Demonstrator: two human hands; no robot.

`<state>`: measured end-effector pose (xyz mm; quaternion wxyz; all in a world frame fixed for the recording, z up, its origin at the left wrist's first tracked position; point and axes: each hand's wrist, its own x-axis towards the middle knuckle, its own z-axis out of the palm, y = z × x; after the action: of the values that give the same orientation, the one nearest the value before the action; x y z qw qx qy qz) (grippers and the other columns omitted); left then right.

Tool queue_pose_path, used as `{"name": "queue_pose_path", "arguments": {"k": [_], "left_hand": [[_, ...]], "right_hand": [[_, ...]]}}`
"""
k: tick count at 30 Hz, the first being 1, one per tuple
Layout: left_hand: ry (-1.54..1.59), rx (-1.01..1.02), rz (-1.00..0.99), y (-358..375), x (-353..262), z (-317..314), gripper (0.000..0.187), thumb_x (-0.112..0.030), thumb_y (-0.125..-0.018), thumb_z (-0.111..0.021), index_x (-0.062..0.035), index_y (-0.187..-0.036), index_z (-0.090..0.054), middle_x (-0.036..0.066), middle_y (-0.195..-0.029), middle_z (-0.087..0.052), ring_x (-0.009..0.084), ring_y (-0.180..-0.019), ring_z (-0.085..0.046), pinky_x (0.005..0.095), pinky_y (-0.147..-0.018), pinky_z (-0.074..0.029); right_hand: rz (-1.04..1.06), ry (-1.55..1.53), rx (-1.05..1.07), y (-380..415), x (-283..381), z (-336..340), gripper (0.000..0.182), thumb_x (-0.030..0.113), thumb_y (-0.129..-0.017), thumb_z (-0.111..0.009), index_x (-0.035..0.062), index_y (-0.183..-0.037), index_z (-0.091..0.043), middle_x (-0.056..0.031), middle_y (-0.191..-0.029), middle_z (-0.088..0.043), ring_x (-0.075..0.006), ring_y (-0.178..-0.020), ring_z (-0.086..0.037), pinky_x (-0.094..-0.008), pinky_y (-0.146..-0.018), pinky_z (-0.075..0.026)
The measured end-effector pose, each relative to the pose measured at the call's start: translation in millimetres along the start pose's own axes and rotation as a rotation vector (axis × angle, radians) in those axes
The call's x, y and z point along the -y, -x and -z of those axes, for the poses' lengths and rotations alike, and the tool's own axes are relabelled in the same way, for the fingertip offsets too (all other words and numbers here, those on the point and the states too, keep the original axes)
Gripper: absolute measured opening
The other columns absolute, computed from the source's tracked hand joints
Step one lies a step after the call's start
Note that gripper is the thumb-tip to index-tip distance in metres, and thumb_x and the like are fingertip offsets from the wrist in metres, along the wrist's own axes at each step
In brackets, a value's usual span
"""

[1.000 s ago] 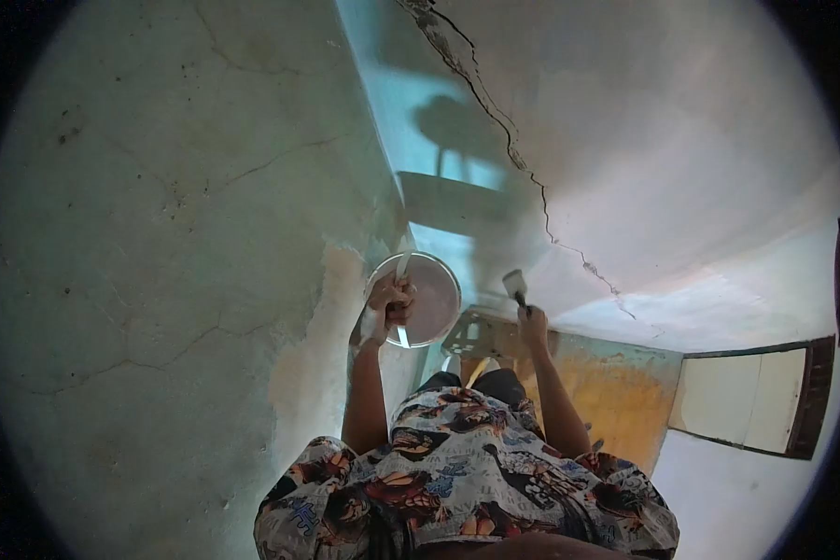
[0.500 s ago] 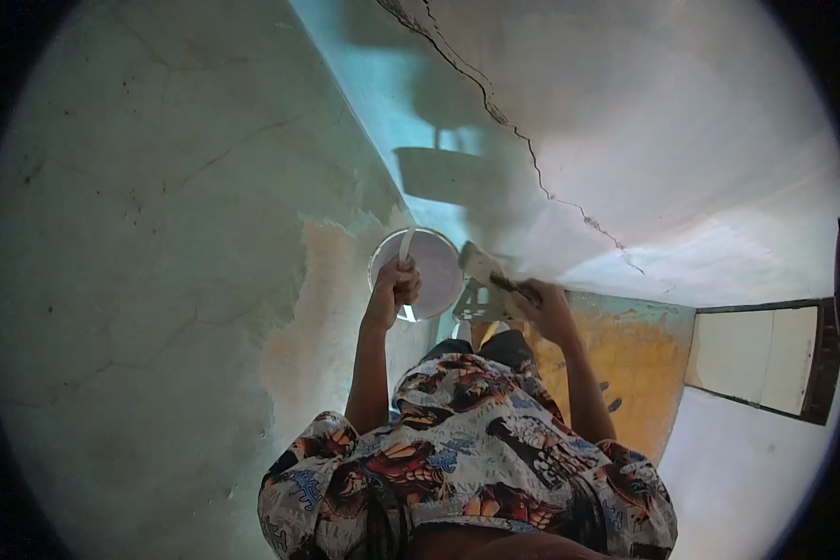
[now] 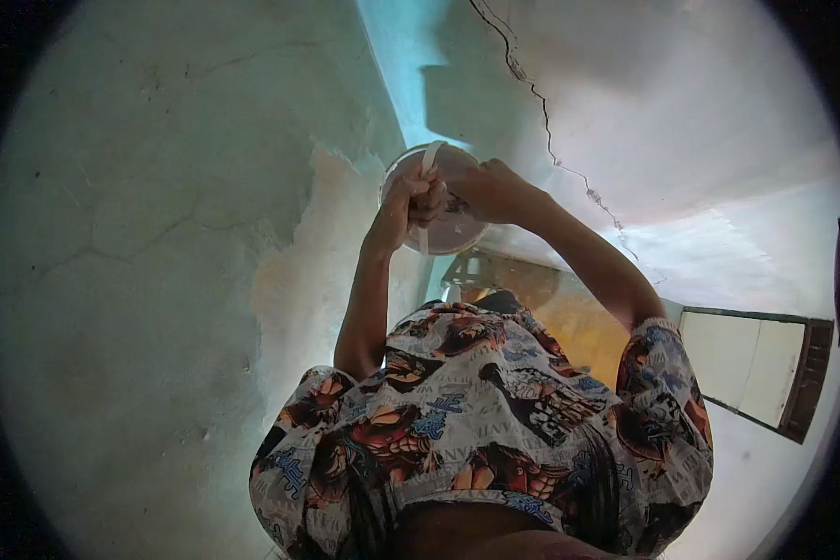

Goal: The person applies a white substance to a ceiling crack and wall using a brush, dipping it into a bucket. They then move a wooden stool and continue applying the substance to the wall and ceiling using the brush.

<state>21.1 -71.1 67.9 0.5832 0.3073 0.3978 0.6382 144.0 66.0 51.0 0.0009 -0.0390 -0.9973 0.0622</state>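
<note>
Gripping the white strap handle (image 3: 433, 159) of a round bucket (image 3: 457, 235), the left hand (image 3: 418, 202) has its fingers closed while the bucket hangs between a green wall (image 3: 159, 187) and a paler, cracked wall (image 3: 644, 149). Over the bucket's mouth, the person's right hand (image 3: 487, 191) is curled around a dark tool (image 3: 456, 204), mostly hidden, so its working end cannot be made out. Below the bucket show a patterned shirt (image 3: 476, 401) and, beyond it, a yellow-orange surface (image 3: 583, 327).

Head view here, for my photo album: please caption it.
Left hand on the bucket handle, right hand over the bucket, near a cracked wall.
</note>
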Motion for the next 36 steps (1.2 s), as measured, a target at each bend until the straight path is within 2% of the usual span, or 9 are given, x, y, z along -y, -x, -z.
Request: {"name": "queue_pose_path", "arguments": {"k": [3,7,8,16,20,23,33,35,36], "left_hand": [[0.020,0.053,-0.027,-7.4,0.5,2.1,0.015,-0.026,-0.082,-0.045,-0.0114,-0.084,-0.041,-0.005,-0.061,-0.029,0.0053,-0.047,-0.024,0.0218,-0.042,-0.019],[-0.006,0.078,-0.044,-8.7,-4.7,-1.4,0.017,-0.027,-0.082,-0.046,-0.0108,-0.085,-0.042,-0.004,-0.061,-0.028,0.0060,-0.048,-0.023,0.0224,-0.043,-0.020],[-0.004,0.069,-0.042,-7.8,-5.7,-2.9,0.017,-0.027,-0.082,-0.046,-0.0111,-0.084,-0.042,-0.004,-0.061,-0.028,0.0059,-0.048,-0.023,0.0224,-0.043,-0.020],[0.001,0.042,-0.028,-9.2,-7.9,0.4,0.014,-0.025,-0.084,-0.043,-0.0137,-0.078,-0.037,-0.006,-0.060,-0.028,0.0043,-0.046,-0.021,0.0215,-0.044,-0.017],[-0.011,-0.024,0.008,-11.5,-0.8,13.5,0.015,-0.025,-0.079,-0.048,-0.0126,-0.082,-0.040,-0.004,-0.061,-0.031,0.0060,-0.048,-0.025,0.0220,-0.044,-0.022],[-0.025,-0.008,0.010,-11.2,5.2,17.9,0.014,-0.024,-0.080,-0.046,-0.0124,-0.079,-0.039,-0.005,-0.060,-0.030,0.0057,-0.048,-0.024,0.0224,-0.044,-0.021],[0.041,-0.052,0.014,-11.4,16.5,24.3,0.013,-0.024,-0.080,-0.046,-0.0130,-0.079,-0.039,-0.004,-0.060,-0.030,0.0056,-0.047,-0.024,0.0226,-0.043,-0.021],[0.021,-0.007,0.025,-13.8,15.4,27.3,0.014,-0.024,-0.080,-0.048,-0.0130,-0.081,-0.040,-0.004,-0.060,-0.032,0.0060,-0.046,-0.024,0.0229,-0.043,-0.022],[0.005,0.025,0.024,-13.5,13.8,31.1,0.014,-0.024,-0.080,-0.048,-0.0129,-0.081,-0.040,-0.004,-0.060,-0.032,0.0059,-0.046,-0.025,0.0229,-0.043,-0.023]], "right_hand": [[0.140,0.066,-0.238,-27.2,-10.1,-62.0,0.018,0.019,-0.079,-0.055,0.0081,-0.091,-0.062,-0.0081,-0.088,-0.064,-0.0250,-0.089,-0.062,-0.0395,-0.075,-0.048],[0.116,0.023,-0.084,-43.2,-12.4,-88.6,0.021,0.017,-0.079,-0.053,0.0083,-0.094,-0.063,-0.0076,-0.096,-0.063,-0.0237,-0.094,-0.060,-0.0377,-0.081,-0.047],[0.115,0.050,-0.009,-43.8,-9.2,-85.6,0.022,0.016,-0.079,-0.053,0.0083,-0.097,-0.063,-0.0080,-0.098,-0.063,-0.0239,-0.095,-0.060,-0.0375,-0.083,-0.047],[0.049,0.034,-0.204,-31.2,2.5,-39.7,0.019,0.018,-0.078,-0.055,0.0067,-0.091,-0.061,-0.0108,-0.095,-0.063,-0.0250,-0.097,-0.059,-0.0393,-0.083,-0.047],[-0.201,0.008,0.128,-8.8,4.7,15.3,0.015,0.018,-0.074,-0.063,0.0101,-0.086,-0.062,-0.0100,-0.079,-0.064,-0.0285,-0.078,-0.063,-0.0380,-0.067,-0.050],[-0.216,-0.226,-0.169,26.6,-6.1,24.2,0.012,0.017,-0.075,-0.064,0.0096,-0.085,-0.065,-0.0108,-0.071,-0.064,-0.0282,-0.069,-0.063,-0.0376,-0.063,-0.049],[-0.606,-0.579,-0.311,91.2,3.6,-14.7,0.023,0.021,-0.081,-0.064,0.0092,-0.101,-0.062,-0.0115,-0.078,-0.067,-0.0254,-0.063,-0.065,-0.0338,-0.059,-0.050],[-0.539,-0.614,-0.479,95.4,9.2,-35.9,0.020,0.015,-0.080,-0.066,0.0061,-0.098,-0.062,-0.0080,-0.057,-0.058,-0.0150,-0.044,-0.044,-0.0288,-0.046,-0.037],[-0.525,-0.608,-0.496,97.0,9.8,-39.7,0.021,0.015,-0.080,-0.066,0.0063,-0.098,-0.062,-0.0078,-0.055,-0.056,-0.0155,-0.044,-0.044,-0.0292,-0.046,-0.037]]}}
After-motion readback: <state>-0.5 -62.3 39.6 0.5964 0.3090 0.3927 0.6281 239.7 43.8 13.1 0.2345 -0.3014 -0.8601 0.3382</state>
